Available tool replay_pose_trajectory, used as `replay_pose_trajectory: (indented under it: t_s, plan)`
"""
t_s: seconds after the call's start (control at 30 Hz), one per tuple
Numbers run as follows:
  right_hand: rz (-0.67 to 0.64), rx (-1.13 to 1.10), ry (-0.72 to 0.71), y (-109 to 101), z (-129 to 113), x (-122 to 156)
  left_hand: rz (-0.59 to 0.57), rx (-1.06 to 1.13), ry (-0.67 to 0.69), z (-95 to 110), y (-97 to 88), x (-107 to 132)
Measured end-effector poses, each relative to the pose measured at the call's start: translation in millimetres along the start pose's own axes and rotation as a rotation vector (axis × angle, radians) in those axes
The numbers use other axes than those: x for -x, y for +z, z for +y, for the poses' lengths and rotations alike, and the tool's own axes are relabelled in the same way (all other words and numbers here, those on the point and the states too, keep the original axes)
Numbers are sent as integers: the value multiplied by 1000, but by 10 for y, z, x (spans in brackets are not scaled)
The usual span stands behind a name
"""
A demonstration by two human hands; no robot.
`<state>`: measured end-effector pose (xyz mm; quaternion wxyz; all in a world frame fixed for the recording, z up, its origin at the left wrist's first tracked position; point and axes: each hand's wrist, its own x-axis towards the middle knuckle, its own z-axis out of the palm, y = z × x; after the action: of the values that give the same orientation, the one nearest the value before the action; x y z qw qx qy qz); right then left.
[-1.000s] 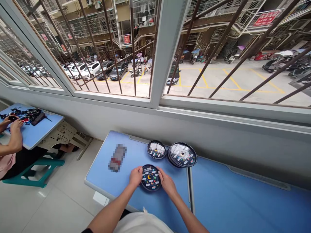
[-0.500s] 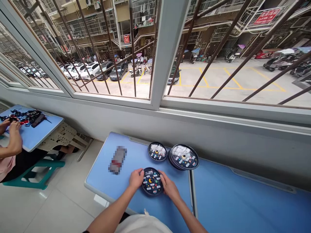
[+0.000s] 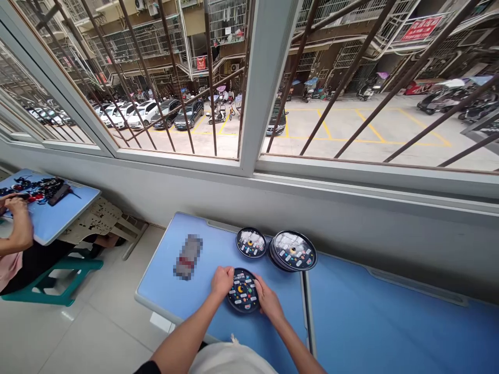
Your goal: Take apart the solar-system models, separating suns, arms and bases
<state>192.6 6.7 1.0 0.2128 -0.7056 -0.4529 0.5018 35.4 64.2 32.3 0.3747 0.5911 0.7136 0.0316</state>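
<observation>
Over the blue desk, both my hands grip a round black disc [image 3: 244, 297] with a raised rim. Its printed face shows a yellow moon, coloured dots and small white labels. My left hand [image 3: 222, 281] is closed on the upper left edge, and my right hand [image 3: 268, 299] is closed on the right edge. Fingers beneath the rim are hidden. Just beyond lies a similar disc [image 3: 251, 242] with glare on its face. To its right stands a stack of like discs [image 3: 294, 251], the top one slightly wider and overhanging.
A pixelated rectangular item [image 3: 188, 257] lies on the desk's left part. A second blue desk [image 3: 390, 317] adjoins on the right. Barred windows rise behind the wall. At far left, another person's hand [image 3: 16, 206] works over dark parts near a green stool [image 3: 58, 280].
My left hand has shifted slightly up and right along the rim. The disc appears turned a little, and its printing looks more slanted. Both stacks stay put.
</observation>
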Motion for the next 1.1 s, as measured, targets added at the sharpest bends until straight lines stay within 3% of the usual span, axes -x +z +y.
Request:
replay_pose_trajectory:
  t_s: [0.3, 0.5, 0.67, 0.97, 1.1]
  plan:
    - [-31, -252, 82, -17, 147, 218, 69, 199, -65, -120, 87, 182]
    - [-53, -366, 143, 66, 176, 295, -48, 404, -200, -234, 272, 382]
    - [-77, -496, 176, 101, 193, 301, -128, 558, -228, -274, 272, 366]
    - [-78, -599, 206, 89, 200, 371, -221, 680, -158, -379, 261, 332]
    - [-81, -631, 167, 97, 280, 367, -92, 683, -34, -578, 210, 464]
